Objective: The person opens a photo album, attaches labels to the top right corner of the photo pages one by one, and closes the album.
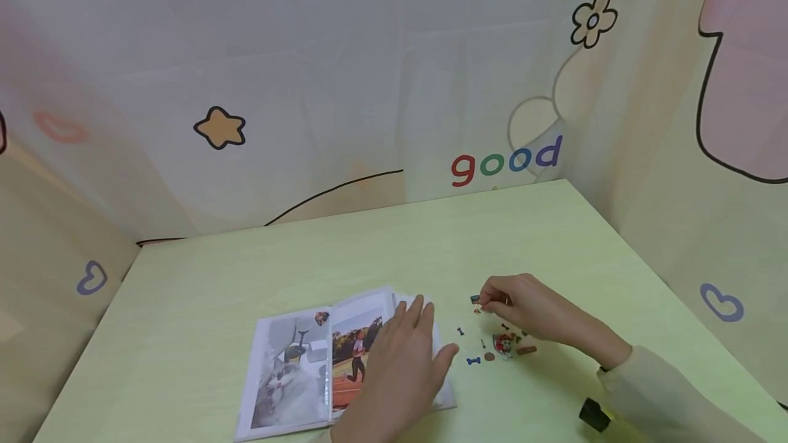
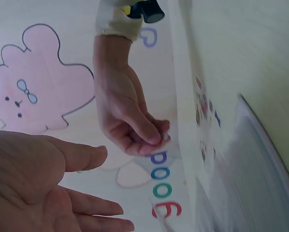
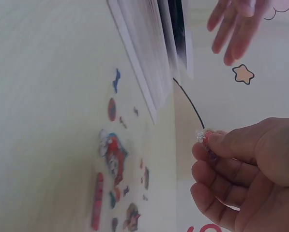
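Observation:
In the head view, a photo album lies spread on the table, with a grey cat photo on its left page and a runner photo on its right. My left hand is over the right-hand side of the album, fingers extended, gripping nothing. To the right, my right hand pinches a small red-and-white sticker between thumb and forefinger, clear of the table. Below that hand lie a larger cartoon dog sticker, a blue bone sticker and several smaller ones.
The pale green table meets a printed cloth backdrop at its back and sides. A small colourful sticker sits at the cat photo's upper right corner. A black object is by the right sleeve.

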A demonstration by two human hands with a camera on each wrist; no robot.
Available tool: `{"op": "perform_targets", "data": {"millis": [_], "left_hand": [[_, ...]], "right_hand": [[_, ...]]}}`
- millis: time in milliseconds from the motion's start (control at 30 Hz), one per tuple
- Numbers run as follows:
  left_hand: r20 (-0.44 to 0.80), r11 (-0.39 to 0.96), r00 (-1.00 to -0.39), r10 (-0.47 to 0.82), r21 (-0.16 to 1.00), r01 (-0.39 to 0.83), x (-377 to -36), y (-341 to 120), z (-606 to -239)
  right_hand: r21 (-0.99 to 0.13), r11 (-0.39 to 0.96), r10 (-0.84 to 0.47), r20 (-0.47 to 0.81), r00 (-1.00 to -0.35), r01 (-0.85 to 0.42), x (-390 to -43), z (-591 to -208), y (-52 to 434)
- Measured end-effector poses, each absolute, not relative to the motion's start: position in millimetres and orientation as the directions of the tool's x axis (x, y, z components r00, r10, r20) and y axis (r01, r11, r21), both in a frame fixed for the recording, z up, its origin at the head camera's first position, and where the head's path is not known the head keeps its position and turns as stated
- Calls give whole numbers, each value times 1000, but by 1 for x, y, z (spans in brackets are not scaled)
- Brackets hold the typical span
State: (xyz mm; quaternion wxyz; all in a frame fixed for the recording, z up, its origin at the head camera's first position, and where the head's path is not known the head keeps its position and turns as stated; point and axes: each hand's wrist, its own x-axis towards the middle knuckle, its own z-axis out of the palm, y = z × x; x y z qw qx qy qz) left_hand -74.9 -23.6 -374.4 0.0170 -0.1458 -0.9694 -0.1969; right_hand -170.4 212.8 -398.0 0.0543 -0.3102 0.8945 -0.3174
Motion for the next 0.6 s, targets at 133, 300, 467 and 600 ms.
{"op": "perform_targets", "data": {"millis": [133, 300, 467, 600], "left_hand": [[145, 891, -961, 236, 363, 273, -76, -46, -379], [153, 897, -969, 196, 371, 240, -75, -67, -385], [85, 898, -983, 161, 401, 181, -75, -79, -390], [51, 912, -987, 152, 377, 160, -75, -85, -394]], "right_hand": [[-609, 577, -621, 106, -777, -544, -174, -392, 203], [-621, 557, -651, 85, -754, -551, -179, -389, 189], [-636, 532, -676, 80, -733, -560, -183, -386, 172], [-629, 509, -694, 105, -713, -588, -187, -384, 159]]}}
